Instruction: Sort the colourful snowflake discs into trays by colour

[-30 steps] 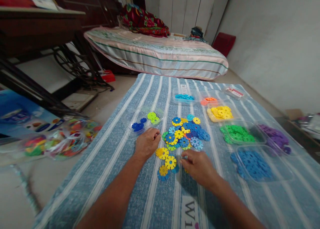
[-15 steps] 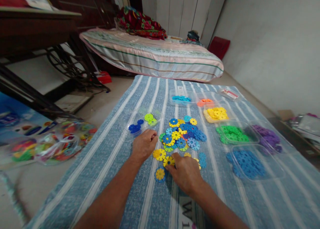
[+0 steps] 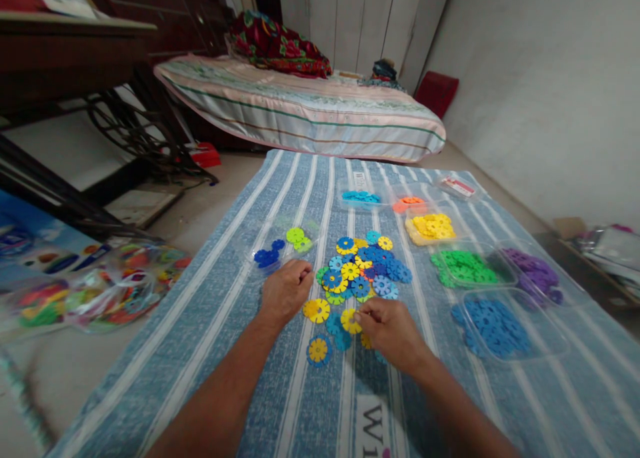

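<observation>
A pile of flat toothed plastic discs, blue, yellow and green, lies on a blue striped mat. My left hand rests on the mat left of the pile as a loose fist; nothing shows in it. My right hand is closed in a pinch on a yellow disc at the pile's near edge. Another yellow disc lies between my hands. A yellow-on-blue disc lies nearer me.
Clear tubs of sorted discs stand to the right: blue, green, purple, yellow, orange, light blue. A tub at left holds dark blue and lime discs. A bag of toys lies left, a mattress behind.
My right hand swept left over the near discs, then drew back right, pinching a yellow disc. Nearby discs shifted. The left hand stayed put.
</observation>
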Demonstrator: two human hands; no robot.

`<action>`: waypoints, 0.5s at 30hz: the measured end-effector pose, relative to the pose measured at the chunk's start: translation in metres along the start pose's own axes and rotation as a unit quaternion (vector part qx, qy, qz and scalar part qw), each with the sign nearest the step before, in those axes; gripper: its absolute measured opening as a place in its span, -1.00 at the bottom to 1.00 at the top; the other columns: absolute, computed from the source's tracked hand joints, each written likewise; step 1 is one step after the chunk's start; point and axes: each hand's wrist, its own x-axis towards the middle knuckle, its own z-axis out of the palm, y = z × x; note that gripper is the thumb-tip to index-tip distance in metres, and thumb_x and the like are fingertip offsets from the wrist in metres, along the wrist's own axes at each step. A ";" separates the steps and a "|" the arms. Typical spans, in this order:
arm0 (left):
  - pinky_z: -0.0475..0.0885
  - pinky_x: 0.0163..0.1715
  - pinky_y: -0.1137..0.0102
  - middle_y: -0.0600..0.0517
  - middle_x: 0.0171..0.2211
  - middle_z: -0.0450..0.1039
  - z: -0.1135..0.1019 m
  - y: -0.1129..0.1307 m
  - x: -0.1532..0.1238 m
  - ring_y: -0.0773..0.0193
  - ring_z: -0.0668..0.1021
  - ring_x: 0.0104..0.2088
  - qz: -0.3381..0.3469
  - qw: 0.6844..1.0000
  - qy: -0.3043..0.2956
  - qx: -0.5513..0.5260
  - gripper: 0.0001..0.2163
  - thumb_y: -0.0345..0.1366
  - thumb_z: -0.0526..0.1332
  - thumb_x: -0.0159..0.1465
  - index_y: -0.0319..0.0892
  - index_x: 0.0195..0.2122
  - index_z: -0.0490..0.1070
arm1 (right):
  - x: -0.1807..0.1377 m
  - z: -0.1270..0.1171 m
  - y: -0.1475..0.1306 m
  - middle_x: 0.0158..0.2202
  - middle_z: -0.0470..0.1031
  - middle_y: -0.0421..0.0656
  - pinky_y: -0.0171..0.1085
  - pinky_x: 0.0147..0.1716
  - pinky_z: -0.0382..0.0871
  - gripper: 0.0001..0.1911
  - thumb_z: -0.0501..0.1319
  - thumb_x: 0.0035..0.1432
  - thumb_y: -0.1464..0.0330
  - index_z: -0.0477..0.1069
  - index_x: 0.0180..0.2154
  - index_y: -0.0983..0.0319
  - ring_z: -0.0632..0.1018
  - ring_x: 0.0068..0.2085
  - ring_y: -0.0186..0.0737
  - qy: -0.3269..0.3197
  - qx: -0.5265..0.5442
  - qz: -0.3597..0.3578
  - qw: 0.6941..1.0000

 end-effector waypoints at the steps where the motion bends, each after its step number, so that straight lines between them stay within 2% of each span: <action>1: 0.28 -0.34 0.45 0.04 -0.41 0.43 0.000 0.000 0.000 0.31 0.46 -0.37 -0.001 1.000 0.000 0.000 -0.85 -0.29 0.06 0.20 -0.16 -0.37 0.40 | 0.002 -0.007 0.002 -0.68 0.22 -0.32 -0.42 -0.62 0.06 -0.74 0.08 0.06 0.26 0.31 -0.59 0.23 0.26 -0.61 -0.42 0.008 0.011 0.005 1.000; 4: 0.27 -0.36 0.45 0.04 -0.42 0.43 0.000 0.000 0.000 0.32 0.45 -0.39 -0.006 1.000 -0.002 0.000 -0.85 -0.30 0.06 0.19 -0.16 -0.39 0.40 | 0.012 -0.037 0.003 -0.73 0.19 -0.33 -0.41 -0.65 0.08 -0.72 0.08 0.03 0.20 0.32 -0.59 0.23 0.25 -0.66 -0.41 0.048 0.001 0.018 0.999; 11: 0.26 -0.37 0.46 0.04 -0.42 0.43 -0.002 0.002 -0.001 0.33 0.45 -0.39 -0.013 1.000 -0.006 -0.006 -0.85 -0.30 0.05 0.19 -0.16 -0.38 0.40 | 0.043 -0.128 -0.007 -0.83 0.20 -0.31 -0.41 -0.74 0.06 -0.71 0.14 -0.06 0.19 0.31 -0.66 0.23 0.21 -0.76 -0.42 0.188 -0.045 0.043 0.980; 15: 0.27 -0.36 0.46 0.05 -0.42 0.43 0.000 0.001 -0.001 0.33 0.45 -0.39 -0.012 1.000 -0.004 -0.005 -0.85 -0.29 0.05 0.19 -0.15 -0.37 0.40 | 0.058 -0.160 -0.005 -0.84 0.21 -0.30 -0.42 -0.78 0.03 -0.78 0.19 -0.07 0.24 0.36 -0.62 0.24 0.19 -0.79 -0.43 0.257 -0.051 0.078 0.962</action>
